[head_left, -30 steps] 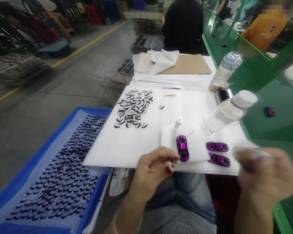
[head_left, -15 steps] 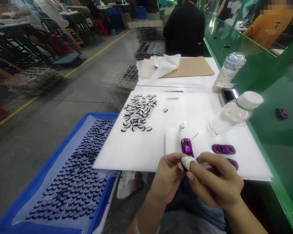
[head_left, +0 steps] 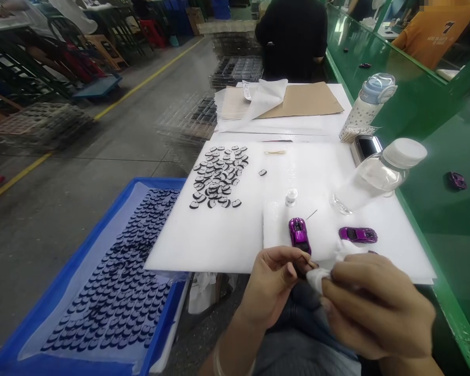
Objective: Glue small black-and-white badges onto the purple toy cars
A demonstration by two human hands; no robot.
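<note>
My left hand [head_left: 272, 287] is closed in a pinch at the table's near edge. A small dark piece [head_left: 300, 270] shows between its fingertips, mostly covered, so its kind is unclear. Bunched in the closed fingers of my right hand [head_left: 379, 305] is a white cloth [head_left: 318, 279], its tip close to the left fingertips. Just beyond my hands lies a purple toy car [head_left: 298, 235]. Another purple car [head_left: 358, 235] lies farther right, and a third is almost wholly hidden behind my right hand. Many small black-edged curved pieces [head_left: 219, 177] lie loose on the white tabletop [head_left: 231, 240].
A clear bottle [head_left: 370, 183] with a white lid, a phone [head_left: 366, 147] and a patterned drinking bottle [head_left: 368, 107] stand along the right side. A blue tray [head_left: 82, 261] with rows of dark pieces sits lower left. Beyond the table is a person in black [head_left: 292, 42].
My right hand has moved right and toward me with the cloth, away from the left fingertips. My left hand stays nearly in place, still pinching.
</note>
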